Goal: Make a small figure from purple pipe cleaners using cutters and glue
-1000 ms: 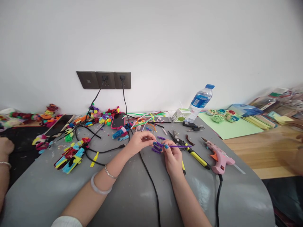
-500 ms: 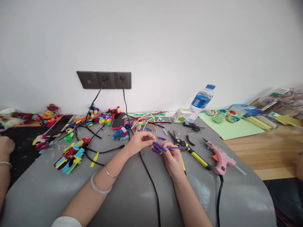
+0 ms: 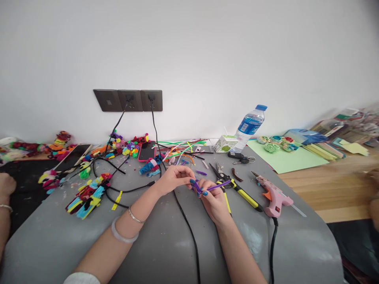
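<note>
A purple pipe cleaner [image 3: 218, 185] is bent between my two hands, with one straight end sticking out to the right. My left hand [image 3: 177, 179] pinches its left part between thumb and fingers. My right hand [image 3: 213, 199] grips it close beside, the fingertips of both hands nearly touching. The bent portion is partly hidden by my fingers. Just beyond them a short purple piece [image 3: 201, 172] lies on the grey table [image 3: 166, 244]. Right of my right hand rest pliers with yellow and black handles [image 3: 247, 197].
A pink glue gun [image 3: 276, 201] lies at the right with its cord trailing forward. Black cables [image 3: 185, 217] cross the table. Pipe cleaner figures [image 3: 89, 195] and phones [image 3: 146, 151] are at the left. A bottle [image 3: 248, 128] tilts near the wall. Other people's hands [image 3: 6, 185] show at both sides.
The purple pipe cleaner's free end now tilts up to the right, and its bent part has turned between my fingers. The view has shifted slightly; both hands stay together.
</note>
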Demonstrator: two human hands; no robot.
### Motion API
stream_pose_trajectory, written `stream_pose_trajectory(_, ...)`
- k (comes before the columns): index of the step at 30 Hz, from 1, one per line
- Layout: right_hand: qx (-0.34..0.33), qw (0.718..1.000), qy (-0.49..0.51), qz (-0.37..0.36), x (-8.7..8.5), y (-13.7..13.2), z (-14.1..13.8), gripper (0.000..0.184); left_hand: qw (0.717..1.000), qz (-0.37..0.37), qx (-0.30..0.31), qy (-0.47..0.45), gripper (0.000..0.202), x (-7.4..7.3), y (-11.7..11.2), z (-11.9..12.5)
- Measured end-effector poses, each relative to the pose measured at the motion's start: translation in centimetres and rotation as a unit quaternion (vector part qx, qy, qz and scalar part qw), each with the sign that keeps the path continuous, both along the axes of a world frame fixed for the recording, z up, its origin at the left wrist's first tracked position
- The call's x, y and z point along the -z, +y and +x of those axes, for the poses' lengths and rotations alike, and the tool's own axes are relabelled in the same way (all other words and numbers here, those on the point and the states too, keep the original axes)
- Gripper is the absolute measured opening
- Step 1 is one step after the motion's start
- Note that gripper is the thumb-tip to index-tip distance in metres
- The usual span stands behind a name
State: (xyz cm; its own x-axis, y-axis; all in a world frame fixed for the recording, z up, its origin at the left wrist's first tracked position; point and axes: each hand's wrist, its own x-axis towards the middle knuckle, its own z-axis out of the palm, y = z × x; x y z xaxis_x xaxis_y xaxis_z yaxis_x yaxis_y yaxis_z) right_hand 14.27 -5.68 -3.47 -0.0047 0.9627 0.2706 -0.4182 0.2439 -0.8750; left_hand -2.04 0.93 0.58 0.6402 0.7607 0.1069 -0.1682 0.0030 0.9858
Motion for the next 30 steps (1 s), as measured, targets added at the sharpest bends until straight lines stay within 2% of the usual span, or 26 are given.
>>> stream_pose_trajectory(6,0.101,0.994,0.047,-0.02,0.7,0.4,0.3,0.023,0.998,0.027,-0.059,0.002,0.035,0.1,0.6,-0.3)
stream_pose_trajectory(12,0.152,0.986,0.066,-0.031,1.2,0.8,0.4,0.018,0.987,0.08,-0.076,0.115,0.023,0.2,1.2,-0.4)
stream_pose_trajectory(15,0.162,0.985,0.049,-0.023,1.3,0.8,0.3,0.015,0.982,0.102,-0.079,0.14,0.022,0.1,0.9,-0.2)
stream_pose_trajectory(17,0.163,0.986,0.022,-0.015,1.4,0.8,0.2,0.013,0.983,0.098,-0.078,0.132,0.025,0.0,0.5,0.2)
stream_pose_trajectory(21,0.164,0.986,-0.017,-0.001,1.6,0.7,0.2,0.009,0.994,0.043,-0.034,0.096,0.034,-0.3,-0.5,1.1)
stream_pose_trajectory(27,0.152,0.988,-0.04,0.003,1.7,0.6,0.2,0.008,0.995,-0.023,-0.049,0.079,0.044,0.1,-1.0,1.6)
stream_pose_trajectory(30,0.152,0.988,-0.021,-0.01,1.6,0.7,0.3,0.01,0.996,-0.038,-0.05,0.07,0.045,0.1,-0.8,1.5)
